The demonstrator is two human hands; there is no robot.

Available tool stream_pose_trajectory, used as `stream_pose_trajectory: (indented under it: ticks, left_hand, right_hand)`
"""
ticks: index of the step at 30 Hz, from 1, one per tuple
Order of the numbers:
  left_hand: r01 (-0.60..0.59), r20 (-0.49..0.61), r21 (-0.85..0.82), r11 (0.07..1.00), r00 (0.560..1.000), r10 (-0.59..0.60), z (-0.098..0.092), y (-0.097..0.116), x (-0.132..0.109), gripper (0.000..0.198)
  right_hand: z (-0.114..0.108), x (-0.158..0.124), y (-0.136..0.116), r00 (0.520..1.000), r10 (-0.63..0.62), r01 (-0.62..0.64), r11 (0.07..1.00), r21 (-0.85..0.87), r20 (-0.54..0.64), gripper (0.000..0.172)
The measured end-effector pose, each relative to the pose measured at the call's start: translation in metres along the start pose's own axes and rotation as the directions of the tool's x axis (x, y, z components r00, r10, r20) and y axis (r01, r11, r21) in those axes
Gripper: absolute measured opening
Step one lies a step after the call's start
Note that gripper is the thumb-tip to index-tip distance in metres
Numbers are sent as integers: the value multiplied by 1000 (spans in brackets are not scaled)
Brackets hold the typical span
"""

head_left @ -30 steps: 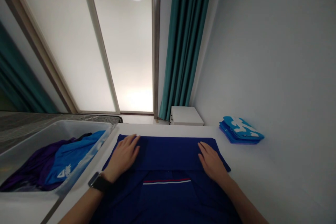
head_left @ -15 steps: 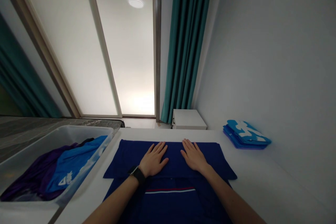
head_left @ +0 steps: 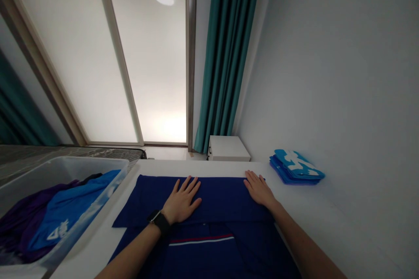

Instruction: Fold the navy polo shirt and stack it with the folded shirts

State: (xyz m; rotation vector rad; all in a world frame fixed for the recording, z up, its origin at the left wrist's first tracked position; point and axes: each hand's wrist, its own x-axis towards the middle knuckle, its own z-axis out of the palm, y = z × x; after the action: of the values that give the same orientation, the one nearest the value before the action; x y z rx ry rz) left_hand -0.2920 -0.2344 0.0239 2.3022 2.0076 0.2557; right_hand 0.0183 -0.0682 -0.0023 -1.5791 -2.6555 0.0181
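A navy shirt (head_left: 216,200) lies spread on the white table, its far part folded over toward me. Red and white stripes cross the nearer layer. My left hand (head_left: 182,200) rests flat on the folded part, fingers spread, left of its middle; a black watch is on that wrist. Near the far right end of the fold, my right hand (head_left: 259,188) lies flat with the fingers stretched out. Neither hand grips the cloth. My right forearm covers some of the shirt's right side.
On the left stands a translucent plastic bin (head_left: 121,166) holding purple and blue clothes (head_left: 77,205). A stack of folded blue clothes (head_left: 296,168) sits on the table at the right, by the wall. Beyond the table's far edge is a white cabinet (head_left: 228,148).
My right hand has slid right along the fold, toward its right end. My left hand stays on the cloth. The whole view has shifted slightly, with the surroundings now further left.
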Motion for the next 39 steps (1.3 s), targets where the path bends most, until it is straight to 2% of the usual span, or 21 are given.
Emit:
stream_pose_trajectory:
  ticks: [4,7,10,13,16,19,22,26,29,34,39]
  left_hand:
    - [-3,24,-1,1000,1000,3,-3,3,0,60]
    - [12,4,6,1000,1000,-12,-4,-2,-2,58]
    - [77,-44,46,996,996,-75,-7,-23,-8,55]
    - [164,-58,106,981,986,-159,-15,-55,-20,52]
    - [167,-55,134,977,985,-161,-21,-82,-35,51]
    - [183,-92,123,975,981,-173,-19,-92,-45,52]
    - [230,-111,103,968,970,-218,-11,-92,-48,53]
    - [234,-127,105,967,967,-220,-5,-92,-46,53]
    - [215,-121,112,970,972,-202,-6,-96,-42,53]
    - [213,-80,130,968,976,-204,-10,-104,-27,54]
    - [219,-100,125,968,973,-207,-9,-116,-8,54]
  right_hand:
    - [8,3,5,1000,10,-10,1000,-13,-22,60]
    - [12,3,7,999,2,-2,1000,-23,-33,60]
    - [16,3,10,999,-10,9,1000,-30,-36,61]
    - [18,4,13,999,-20,18,999,-32,-51,60]
    - [17,5,12,998,-12,9,999,-48,-68,59]
    - [10,1,0,990,-41,29,995,-94,-134,59]
    - [1,-11,-25,978,-128,120,991,-57,-167,58]
    - [-3,-33,-62,969,-239,243,966,83,-62,60]
    - [-3,-38,-74,963,-270,271,959,87,-24,62]
    - [-3,-17,-69,962,-273,273,959,77,-10,63]
    - [-3,11,-67,961,-275,274,959,75,4,62]
